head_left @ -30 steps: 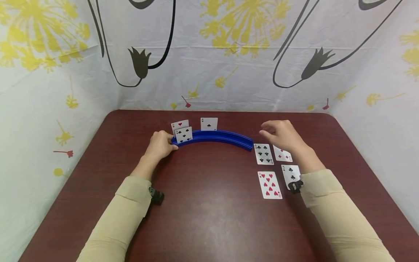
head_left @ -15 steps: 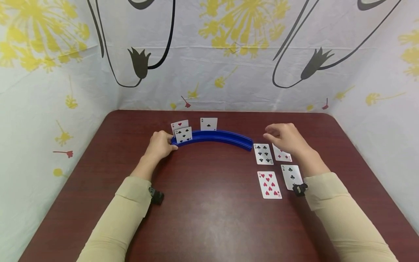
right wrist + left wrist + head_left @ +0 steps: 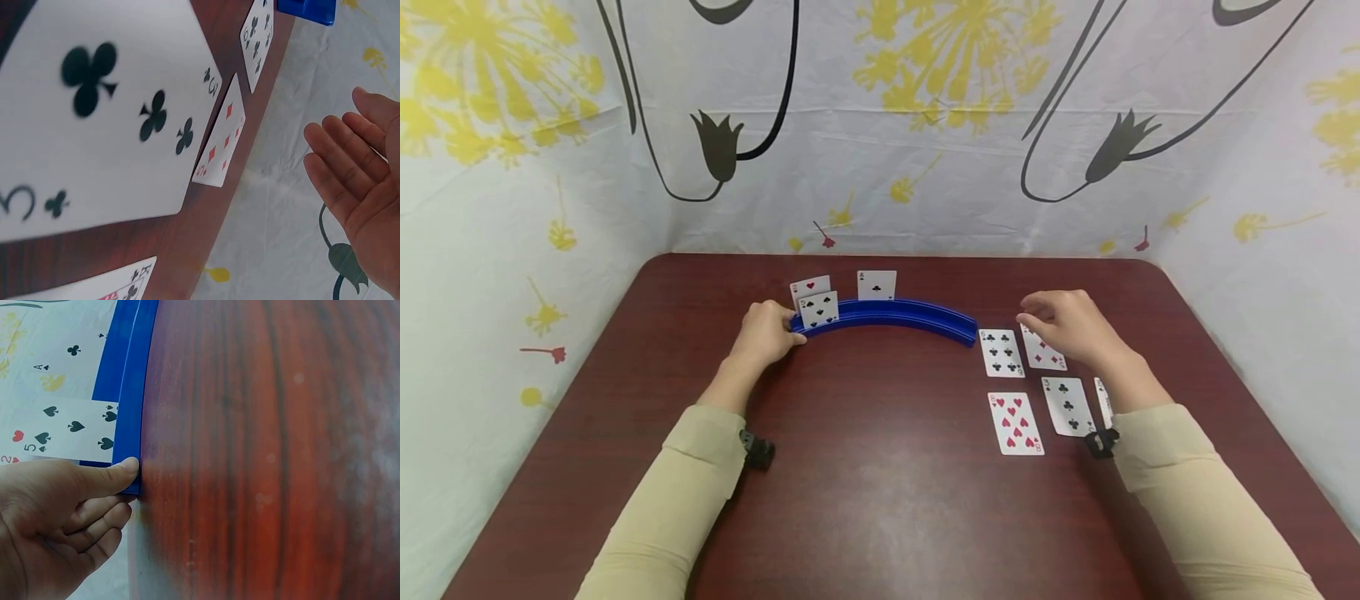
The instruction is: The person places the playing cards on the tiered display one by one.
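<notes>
My left hand (image 3: 765, 335) pinches the left end of the curved blue card holder (image 3: 910, 314); in the left wrist view the thumb lies over its edge. Standing in the holder are a two of hearts (image 3: 812, 284), a five of spades (image 3: 820, 309) in front of it, and an ace of clubs (image 3: 876, 284). Above the table at the right, my right hand (image 3: 1067, 325) holds nothing, its fingers loosely bent. It partly hides the five of diamonds (image 3: 1047, 358). In the right wrist view the three of clubs (image 3: 119, 137) looms close.
A six of clubs (image 3: 1002, 353) lies beside the holder's right end, with an eight of hearts (image 3: 1017, 424) nearer the front. A king of clubs (image 3: 125, 281) is partly hidden by my right wrist in the head view. Patterned cloth (image 3: 850, 183) hangs behind the table.
My right hand has drifted right and slightly toward me, uncovering more of the five of diamonds and three of clubs and an edge of the king. My left hand keeps its grip on the holder.
</notes>
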### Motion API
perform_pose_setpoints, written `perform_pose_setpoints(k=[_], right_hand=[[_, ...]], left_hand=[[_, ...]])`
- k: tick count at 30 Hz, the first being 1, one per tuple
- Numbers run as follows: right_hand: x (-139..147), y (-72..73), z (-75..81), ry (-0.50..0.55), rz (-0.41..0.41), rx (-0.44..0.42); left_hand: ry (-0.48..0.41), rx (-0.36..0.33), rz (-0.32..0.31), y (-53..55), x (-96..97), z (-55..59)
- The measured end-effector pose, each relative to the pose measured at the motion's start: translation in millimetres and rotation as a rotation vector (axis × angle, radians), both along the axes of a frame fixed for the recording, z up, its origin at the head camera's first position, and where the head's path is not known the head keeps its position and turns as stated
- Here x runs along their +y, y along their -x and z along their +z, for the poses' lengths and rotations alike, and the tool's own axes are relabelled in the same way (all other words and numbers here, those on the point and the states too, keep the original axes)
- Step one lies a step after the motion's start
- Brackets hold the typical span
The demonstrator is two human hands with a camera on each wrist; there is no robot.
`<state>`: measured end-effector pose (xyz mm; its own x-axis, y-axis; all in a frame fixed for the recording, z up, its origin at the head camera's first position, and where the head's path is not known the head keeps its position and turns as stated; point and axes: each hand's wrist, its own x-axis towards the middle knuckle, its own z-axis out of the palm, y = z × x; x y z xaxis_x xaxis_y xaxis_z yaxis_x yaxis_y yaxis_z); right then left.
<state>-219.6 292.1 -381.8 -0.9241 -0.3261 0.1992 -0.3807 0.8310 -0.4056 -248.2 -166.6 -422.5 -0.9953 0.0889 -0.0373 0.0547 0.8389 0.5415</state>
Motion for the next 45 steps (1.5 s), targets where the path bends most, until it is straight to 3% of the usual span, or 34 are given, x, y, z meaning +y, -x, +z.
perform_pose_setpoints(k=[18, 45], right_hand=[[25, -12.3, -5.6, -0.007, -0.024, -0.013], [49, -33.8, -6.8, -0.011, -0.009, 0.061]], left_hand=[[-0.009, 0.004, -0.006, -0.1, 0.5, 1.3], [-0.015, -0.007, 0.008, -1.7, -0.8, 2.5]])
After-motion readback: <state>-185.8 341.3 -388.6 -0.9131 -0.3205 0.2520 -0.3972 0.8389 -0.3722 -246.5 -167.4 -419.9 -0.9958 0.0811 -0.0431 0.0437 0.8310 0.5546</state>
